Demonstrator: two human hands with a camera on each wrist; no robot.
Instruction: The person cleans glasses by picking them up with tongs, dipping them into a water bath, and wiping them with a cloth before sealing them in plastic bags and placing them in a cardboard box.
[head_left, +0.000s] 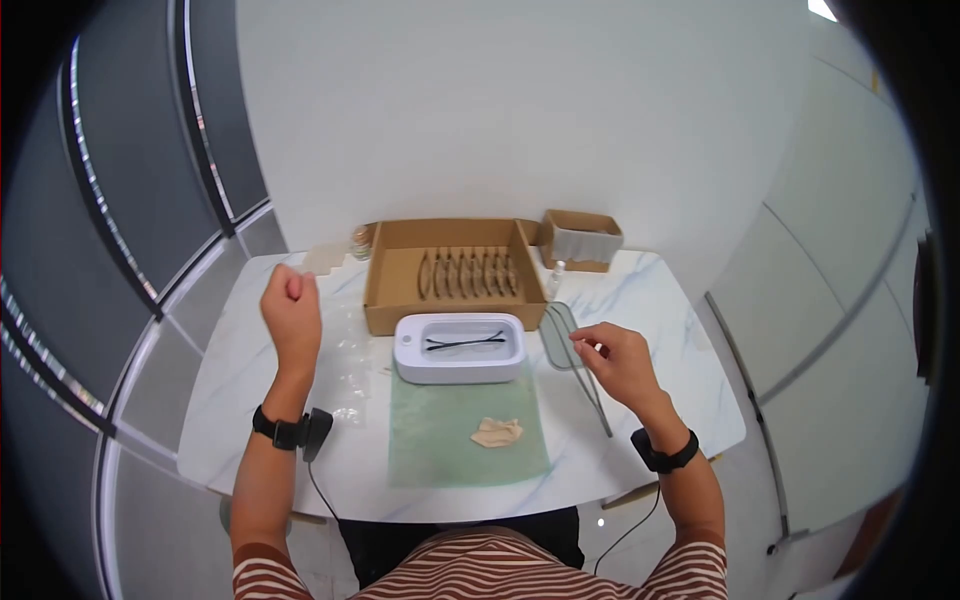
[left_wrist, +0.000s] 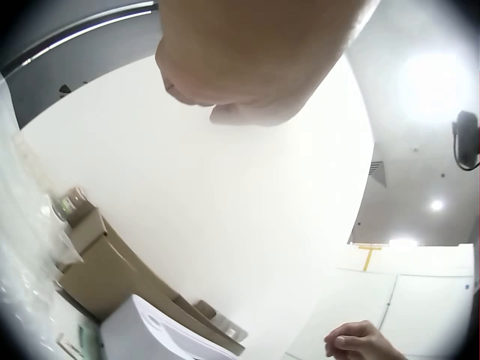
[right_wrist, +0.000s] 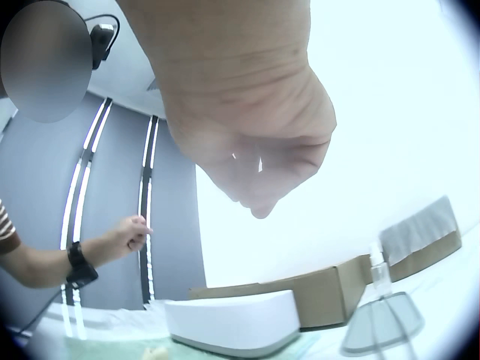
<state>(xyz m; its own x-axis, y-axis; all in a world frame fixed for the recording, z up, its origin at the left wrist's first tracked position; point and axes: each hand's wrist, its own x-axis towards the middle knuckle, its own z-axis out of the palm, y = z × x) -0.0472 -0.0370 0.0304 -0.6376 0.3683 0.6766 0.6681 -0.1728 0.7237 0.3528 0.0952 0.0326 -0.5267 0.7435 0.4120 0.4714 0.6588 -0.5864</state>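
My left hand point(head_left: 291, 310) is raised over the left side of the table, fingers curled into a fist with nothing visible in it. Over the right side hangs my right hand point(head_left: 617, 362), its fingers also curled and no object showing in them. Below the right hand are a grey-green tray point(head_left: 560, 345) and long thin rods. Between the hands stands a white ultrasonic cleaner point(head_left: 460, 371), a pair of dark-framed glasses point(head_left: 465, 341) lying across its basin. In the right wrist view the cleaner point(right_wrist: 234, 322) appears beneath the curled hand.
A cardboard box point(head_left: 385, 262) behind the cleaner holds several glasses in a row. A smaller box point(head_left: 580, 240), a small bottle point(head_left: 556, 277) and a jar point(head_left: 361, 243) stand near it. A beige cloth point(head_left: 497, 432) lies on a green mat point(head_left: 430, 450); clear plastic bags point(head_left: 345, 370) lie left.
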